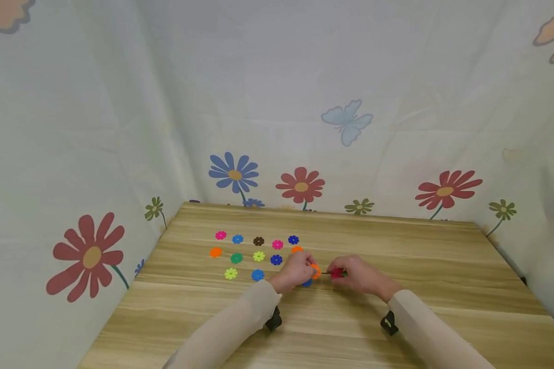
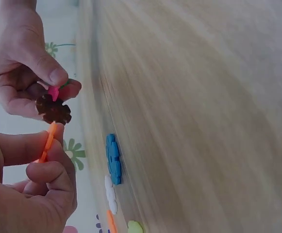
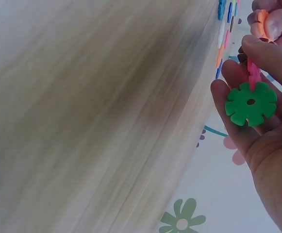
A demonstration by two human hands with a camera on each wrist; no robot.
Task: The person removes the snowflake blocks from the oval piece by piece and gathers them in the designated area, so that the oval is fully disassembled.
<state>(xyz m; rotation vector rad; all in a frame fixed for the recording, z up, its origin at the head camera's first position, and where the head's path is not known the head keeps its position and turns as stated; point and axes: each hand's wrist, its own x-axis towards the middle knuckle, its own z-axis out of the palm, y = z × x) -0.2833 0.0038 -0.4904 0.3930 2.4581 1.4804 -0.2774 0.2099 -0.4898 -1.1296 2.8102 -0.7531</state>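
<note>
Between thumb and fingers, my left hand [image 1: 297, 270] pinches an orange flower-shaped disc [image 2: 48, 141] with notched edges. My right hand [image 1: 357, 275] holds a short chain of the same kind of discs: a green one [image 3: 251, 103], a pink one [image 3: 254, 73] and a brown one [image 2: 53, 109], slotted into one another at angles. The brown disc points toward the left hand, its edge close to the orange disc's edge; whether those two are joined I cannot tell. Both hands are just above the table, and a blue disc [image 1: 307, 283] lies beneath the left hand.
Several loose discs lie spread in rough rows on the wooden table [image 1: 420, 328], left of and beyond the left hand, among them a dark brown disc [image 1: 258, 241], a green disc [image 1: 236, 258] and a yellow disc [image 1: 231, 273]. A flower-printed cloth [image 1: 277, 128] hangs behind the table.
</note>
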